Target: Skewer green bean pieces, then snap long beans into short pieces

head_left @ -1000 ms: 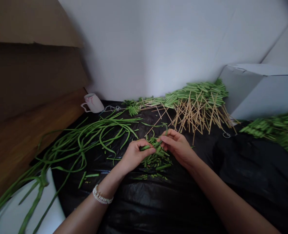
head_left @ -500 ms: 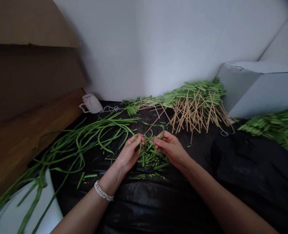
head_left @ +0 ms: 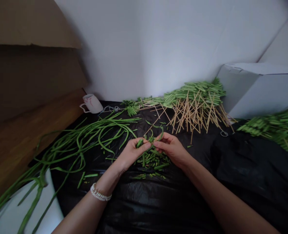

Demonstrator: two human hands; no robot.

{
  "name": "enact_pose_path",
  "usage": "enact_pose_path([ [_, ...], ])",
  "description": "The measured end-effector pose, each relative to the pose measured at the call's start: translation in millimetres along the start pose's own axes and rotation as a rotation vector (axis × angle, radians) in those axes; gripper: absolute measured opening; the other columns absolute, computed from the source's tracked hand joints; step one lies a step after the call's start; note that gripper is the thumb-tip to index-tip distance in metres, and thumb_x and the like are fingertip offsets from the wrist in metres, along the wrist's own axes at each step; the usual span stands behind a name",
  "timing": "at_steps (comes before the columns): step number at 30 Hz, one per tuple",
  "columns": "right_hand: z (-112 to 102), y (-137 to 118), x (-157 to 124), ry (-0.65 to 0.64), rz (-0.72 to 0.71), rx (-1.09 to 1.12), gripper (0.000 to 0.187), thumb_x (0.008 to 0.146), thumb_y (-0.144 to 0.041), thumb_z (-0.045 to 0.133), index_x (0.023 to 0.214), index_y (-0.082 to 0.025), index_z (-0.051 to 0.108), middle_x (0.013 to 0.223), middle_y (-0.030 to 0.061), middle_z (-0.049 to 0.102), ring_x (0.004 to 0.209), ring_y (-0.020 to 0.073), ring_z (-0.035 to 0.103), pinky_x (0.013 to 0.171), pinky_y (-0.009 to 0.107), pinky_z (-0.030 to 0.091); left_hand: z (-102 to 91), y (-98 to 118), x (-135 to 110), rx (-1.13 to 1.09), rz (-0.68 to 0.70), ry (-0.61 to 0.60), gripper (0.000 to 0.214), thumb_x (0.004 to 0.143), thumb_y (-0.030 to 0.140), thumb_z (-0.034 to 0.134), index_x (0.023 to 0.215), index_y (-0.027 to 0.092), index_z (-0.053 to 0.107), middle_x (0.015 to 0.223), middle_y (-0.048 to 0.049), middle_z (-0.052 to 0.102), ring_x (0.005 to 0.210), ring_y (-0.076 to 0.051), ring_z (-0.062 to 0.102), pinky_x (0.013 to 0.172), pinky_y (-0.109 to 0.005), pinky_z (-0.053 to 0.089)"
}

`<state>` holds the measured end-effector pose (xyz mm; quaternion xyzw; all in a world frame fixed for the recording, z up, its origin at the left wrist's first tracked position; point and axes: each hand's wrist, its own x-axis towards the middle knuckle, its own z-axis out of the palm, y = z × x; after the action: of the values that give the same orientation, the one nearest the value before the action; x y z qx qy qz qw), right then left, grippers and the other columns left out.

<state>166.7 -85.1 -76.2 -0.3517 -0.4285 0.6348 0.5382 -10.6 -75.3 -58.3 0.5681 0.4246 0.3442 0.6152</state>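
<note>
Both of my hands meet over a heap of short cut green bean pieces (head_left: 150,159) on the black plastic sheet (head_left: 144,204). My left hand (head_left: 133,152) is closed, with green bean pieces in its fingers and its thumb pointing towards the other hand. A long green bean (head_left: 161,131) is pinched in my right hand (head_left: 170,148), one end curving up beyond the fingers. The fingertips of the two hands nearly touch. Where the bean runs between them is too small to make out. A thin wooden skewer (head_left: 151,126) lies just behind the hands.
Long uncut beans (head_left: 79,143) sprawl on the left, partly over a white surface (head_left: 46,208). A mug (head_left: 92,103) stands behind them. Bean pieces on skewers (head_left: 194,97) are piled at the back, more skewered beans (head_left: 275,126) at right. A white box (head_left: 263,87) and cardboard (head_left: 34,71) flank the sheet.
My left hand's thumb has swung right, towards my right hand, and its fingers have closed in. The bean stretch that showed between the hands has shortened. My right hand has hardly moved.
</note>
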Motion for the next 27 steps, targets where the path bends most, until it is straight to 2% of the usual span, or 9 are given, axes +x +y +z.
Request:
enact_pose_path([
  [4,-1,-3,0,-0.006,-0.012,-0.016,0.022,0.064,-0.03,0.084,0.074,-0.019,0.067,0.066,-0.0034,0.063,0.057,0.008,0.054,0.053,0.021,0.042,1.1,4,-4,0.031,-0.029,-0.055,0.036,0.072,0.048,0.076,0.073,0.014,0.063,0.061,0.0028,0.056,0.051,-0.008,0.046,0.051,-0.02,0.037],
  [9,-2,-8,0,-0.026,-0.005,-0.016,0.021,0.063,-0.028,0.084,0.072,-0.018,0.068,0.067,-0.0031,0.065,0.055,0.0071,0.052,0.053,0.021,0.043,-2.6,6,-3,0.13,-0.037,-0.125,0.033,0.075,0.046,0.073,0.075,0.014,0.066,0.065,0.0006,0.059,0.055,-0.009,0.048,0.054,-0.02,0.037],
  [15,-8,-17,2,0.137,-0.002,0.245,0.024,0.066,-0.029,0.084,0.073,-0.017,0.064,0.072,-0.0011,0.068,0.056,0.0056,0.054,0.051,0.017,0.044,-8.2,10,-4,0.245,-0.025,-0.175,0.031,0.076,0.045,0.072,0.076,0.014,0.068,0.068,-0.0008,0.062,0.061,-0.011,0.051,0.06,-0.022,0.038],
  [18,-10,-19,3,0.164,-0.01,0.278,0.024,0.067,-0.027,0.084,0.076,-0.018,0.064,0.071,-0.0016,0.068,0.055,0.0058,0.055,0.05,0.016,0.044,-9.7,9,-4,0.23,-0.037,-0.212,0.033,0.076,0.047,0.072,0.074,0.014,0.068,0.064,0.0005,0.058,0.057,-0.009,0.044,0.055,-0.021,0.033],
  [22,-10,-19,3,0.147,-0.014,0.271,0.025,0.067,-0.027,0.084,0.078,-0.018,0.062,0.07,-0.0017,0.068,0.053,0.0057,0.055,0.049,0.017,0.044,-10.1,6,-3,0.106,-0.068,-0.237,0.043,0.08,0.054,0.065,0.07,0.013,0.065,0.051,0.006,0.039,0.047,-0.006,0.026,0.047,-0.022,0.018],
  [27,-5,-16,1,0.096,-0.001,0.232,0.026,0.068,-0.028,0.083,0.079,-0.018,0.061,0.07,-0.0015,0.069,0.053,0.0063,0.056,0.049,0.018,0.044,-7.5,2,-1,0.055,-0.073,-0.238,0.044,0.085,0.054,0.059,0.077,0.012,0.066,0.053,0.0054,0.041,0.046,-0.006,0.025,0.046,-0.023,0.014],
])
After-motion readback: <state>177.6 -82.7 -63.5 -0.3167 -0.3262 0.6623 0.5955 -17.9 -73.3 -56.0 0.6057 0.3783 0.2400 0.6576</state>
